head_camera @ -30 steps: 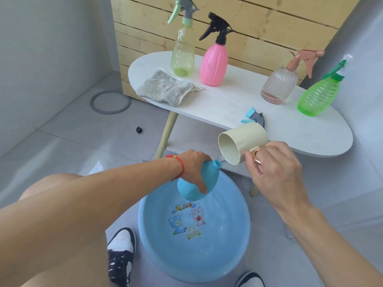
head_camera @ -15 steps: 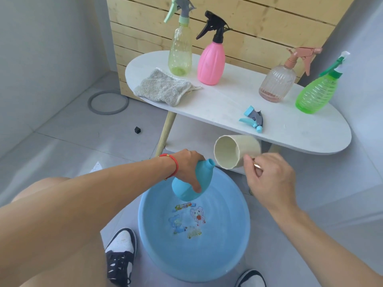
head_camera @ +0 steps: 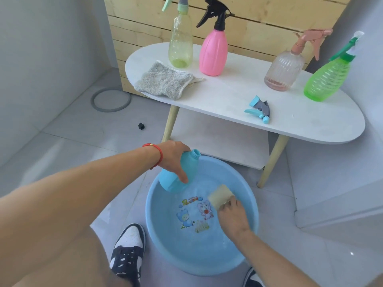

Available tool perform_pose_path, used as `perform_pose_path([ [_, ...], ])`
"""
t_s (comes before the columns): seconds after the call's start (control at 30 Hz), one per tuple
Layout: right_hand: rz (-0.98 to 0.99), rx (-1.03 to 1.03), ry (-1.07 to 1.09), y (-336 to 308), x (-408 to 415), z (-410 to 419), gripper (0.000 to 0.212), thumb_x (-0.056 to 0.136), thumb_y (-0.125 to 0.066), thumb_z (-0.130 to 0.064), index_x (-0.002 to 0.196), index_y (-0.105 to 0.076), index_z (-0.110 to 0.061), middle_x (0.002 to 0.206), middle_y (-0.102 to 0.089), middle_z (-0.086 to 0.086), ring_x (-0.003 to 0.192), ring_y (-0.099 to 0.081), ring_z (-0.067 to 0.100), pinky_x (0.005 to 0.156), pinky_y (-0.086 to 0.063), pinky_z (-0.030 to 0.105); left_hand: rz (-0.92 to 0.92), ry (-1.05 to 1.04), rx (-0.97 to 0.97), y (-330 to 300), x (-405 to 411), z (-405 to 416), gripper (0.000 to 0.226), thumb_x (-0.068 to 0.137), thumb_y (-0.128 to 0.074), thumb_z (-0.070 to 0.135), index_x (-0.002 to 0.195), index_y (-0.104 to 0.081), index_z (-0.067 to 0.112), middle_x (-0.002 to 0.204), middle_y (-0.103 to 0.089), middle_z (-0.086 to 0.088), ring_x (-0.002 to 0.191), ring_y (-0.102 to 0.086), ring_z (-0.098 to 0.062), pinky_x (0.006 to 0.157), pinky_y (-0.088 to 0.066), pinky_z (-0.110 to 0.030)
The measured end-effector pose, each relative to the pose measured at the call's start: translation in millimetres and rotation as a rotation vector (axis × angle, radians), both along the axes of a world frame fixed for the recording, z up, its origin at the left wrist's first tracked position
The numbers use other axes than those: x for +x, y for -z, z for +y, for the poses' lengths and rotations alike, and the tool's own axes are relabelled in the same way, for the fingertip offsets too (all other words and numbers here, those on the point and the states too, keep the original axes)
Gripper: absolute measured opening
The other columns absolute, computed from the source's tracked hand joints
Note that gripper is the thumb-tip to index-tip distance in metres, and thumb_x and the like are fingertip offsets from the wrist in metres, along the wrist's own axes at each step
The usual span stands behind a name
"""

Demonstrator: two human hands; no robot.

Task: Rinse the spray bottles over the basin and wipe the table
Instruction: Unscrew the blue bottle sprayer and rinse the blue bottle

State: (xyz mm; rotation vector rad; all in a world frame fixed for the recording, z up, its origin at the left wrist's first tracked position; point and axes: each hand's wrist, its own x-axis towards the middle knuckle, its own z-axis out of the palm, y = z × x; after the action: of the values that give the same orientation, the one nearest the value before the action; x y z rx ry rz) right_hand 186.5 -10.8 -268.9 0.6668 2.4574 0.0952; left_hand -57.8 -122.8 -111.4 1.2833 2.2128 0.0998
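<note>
My left hand (head_camera: 176,158) grips an open-necked blue bottle (head_camera: 178,175), tilted over the far left rim of the blue basin (head_camera: 159,230) on the floor. My right hand (head_camera: 233,216) holds a cream cup (head_camera: 220,196) down inside the basin, at the water. The bottle's blue spray head (head_camera: 259,109) lies on the white oval table (head_camera: 232,94). Standing on the table are a yellow-green bottle (head_camera: 180,44), a pink bottle (head_camera: 213,50), a clear ribbed bottle (head_camera: 285,69) and a green bottle (head_camera: 327,79). A grey cloth (head_camera: 163,80) lies at the table's left end.
A lower shelf (head_camera: 219,141) sits under the table between wooden legs (head_camera: 273,158). A wood-slat panel (head_camera: 259,15) stands behind. A grey ring (head_camera: 112,100) and a small black cube (head_camera: 141,126) lie on the tiled floor. My shoes (head_camera: 128,251) flank the basin.
My right hand has dropped with the cup from beside the bottle's neck down into the basin. My left hand still holds the blue bottle over the basin.
</note>
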Motion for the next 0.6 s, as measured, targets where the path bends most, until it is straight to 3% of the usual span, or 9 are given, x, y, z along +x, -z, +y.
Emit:
perform_pose_path([
  [0.07, -0.011, -0.02, 0.001, 29.2, 3.3, -2.1, 0.019, 0.053, -0.084, -0.008, 0.061, -0.067, -0.007, 0.06, -0.059, 0.014, 0.074, -0.056, 0.033, 0.068, -0.05, 0.042, -0.017, 0.017, 0.015, -0.3, 3.5, 1.6, 0.088, 0.066, -0.091, 0.053, 0.139, -0.053, 0.023, 0.106, -0.052, 0.01, 0.096, -0.053, -0.016, 0.081, -0.046, -0.026],
  [0.13, -0.06, 0.022, -0.08, 35.3, 3.7, -13.0, 0.013, 0.076, -0.07, -0.01, 0.089, -0.071, -0.006, 0.087, -0.069, 0.016, 0.097, -0.058, 0.036, 0.083, -0.049, 0.041, -0.034, 0.039, 0.028, 0.2, 6.6, 3.0, 0.089, 0.064, -0.092, 0.053, 0.139, -0.054, 0.026, 0.106, -0.052, 0.011, 0.095, -0.054, -0.016, 0.082, -0.047, -0.027],
  [0.17, -0.017, 0.019, -0.103, 35.8, 4.2, -17.3, 0.023, 0.087, -0.056, -0.007, 0.106, -0.069, -0.007, 0.104, -0.069, 0.014, 0.11, -0.054, 0.036, 0.091, -0.045, 0.039, -0.041, 0.048, 0.03, 0.2, 7.8, 3.9, 0.088, 0.063, -0.092, 0.054, 0.138, -0.054, 0.027, 0.105, -0.053, 0.012, 0.095, -0.054, -0.016, 0.081, -0.048, -0.027],
  [0.27, 0.132, -0.138, 0.011, 28.3, -2.2, -15.1, 0.034, 0.097, -0.04, -0.006, 0.117, -0.067, -0.009, 0.115, -0.069, 0.01, 0.114, -0.054, 0.035, 0.094, -0.045, 0.038, -0.054, 0.055, 0.04, -2.2, 9.3, 5.7, 0.082, 0.063, -0.093, 0.052, 0.132, -0.057, 0.027, 0.101, -0.053, 0.014, 0.093, -0.056, -0.016, 0.077, -0.047, -0.026],
  [0.33, 0.258, -0.308, 0.219, 18.8, -6.1, -5.4, 0.031, 0.104, -0.039, -0.017, 0.106, -0.069, -0.008, 0.109, -0.071, 0.014, 0.106, -0.061, 0.036, 0.087, -0.047, 0.039, -0.056, 0.048, 0.05, -3.7, 9.2, 7.4, 0.079, 0.063, -0.093, 0.051, 0.13, -0.057, 0.026, 0.097, -0.051, 0.016, 0.092, -0.056, -0.016, 0.074, -0.045, -0.025],
  [0.43, 0.39, -0.582, 0.537, 6.6, -0.9, 16.0, 0.04, 0.101, -0.049, -0.031, 0.069, -0.066, -0.013, 0.079, -0.072, 0.013, 0.075, -0.066, 0.028, 0.073, -0.052, 0.037, -0.04, 0.058, 0.045, -5.2, 9.0, 8.4, 0.079, 0.063, -0.092, 0.053, 0.129, -0.057, 0.026, 0.096, -0.051, 0.016, 0.091, -0.056, -0.015, 0.074, -0.046, -0.026],
  [0.5, 0.443, -0.725, 0.629, -8.5, 3.5, 27.9, 0.043, 0.096, -0.055, -0.03, 0.056, -0.064, -0.016, 0.065, -0.07, 0.01, 0.063, -0.063, 0.018, 0.078, -0.056, 0.037, -0.026, 0.071, 0.018, -7.6, 8.2, 8.2, 0.077, 0.063, -0.092, 0.054, 0.126, -0.058, 0.027, 0.093, -0.051, 0.018, 0.09, -0.057, -0.015, 0.074, -0.047, -0.027],
  [0.6, 0.493, -0.873, 0.652, -33.8, 7.2, 42.2, 0.041, 0.088, -0.059, -0.03, 0.049, -0.059, -0.016, 0.056, -0.065, 0.004, 0.066, -0.065, 0.014, 0.091, -0.056, 0.043, -0.007, 0.094, -0.03, -11.5, 5.5, 7.5, 0.08, 0.061, -0.091, 0.057, 0.126, -0.058, 0.027, 0.091, -0.051, 0.019, 0.09, -0.058, -0.016, 0.079, -0.056, -0.033],
])
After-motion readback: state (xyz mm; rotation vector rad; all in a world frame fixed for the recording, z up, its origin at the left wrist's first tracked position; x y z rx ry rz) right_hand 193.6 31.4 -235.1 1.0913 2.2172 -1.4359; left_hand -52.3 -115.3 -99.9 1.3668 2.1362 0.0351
